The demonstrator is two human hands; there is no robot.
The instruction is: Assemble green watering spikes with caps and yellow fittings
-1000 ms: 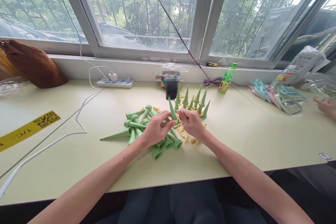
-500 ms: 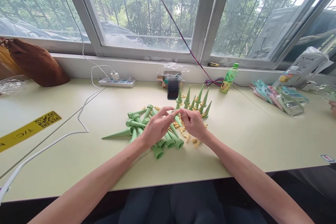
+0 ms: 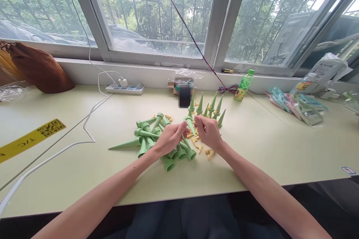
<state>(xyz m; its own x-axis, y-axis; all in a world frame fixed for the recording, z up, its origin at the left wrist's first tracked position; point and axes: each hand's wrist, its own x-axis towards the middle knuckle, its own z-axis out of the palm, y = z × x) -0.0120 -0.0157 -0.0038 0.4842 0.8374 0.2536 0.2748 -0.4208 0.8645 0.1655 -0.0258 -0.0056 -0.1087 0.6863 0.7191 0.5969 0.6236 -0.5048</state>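
Observation:
My left hand point(image 3: 172, 137) is closed, its thumb and fingers at the wide end of a green plastic watering spike point(image 3: 190, 124). That spike tilts, point downward, in the gap between my hands. My right hand point(image 3: 208, 131) is curled beside the spike's wide end; whatever its fingers pinch is hidden. Around and left of my left hand lies a pile of loose green spikes point(image 3: 144, 133), some showing open threaded caps. Small yellow valve pieces point(image 3: 199, 147) are scattered under and between the hands. Behind my right hand, several green spikes point(image 3: 213, 101) stand point up with yellow pieces on them.
A dark phone point(image 3: 185, 97) leans on a small box at the back. Farther right stand a green drink bottle point(image 3: 244, 86) and bagged pastel plastic items point(image 3: 300, 105). A power strip point(image 3: 125, 89) and white cable point(image 3: 91, 119) lie to the left. A brown bag point(image 3: 42, 68) sits far left.
My hands have moved slightly apart, and the left fingers have curled in from an extended pose. More of the spike between them now shows.

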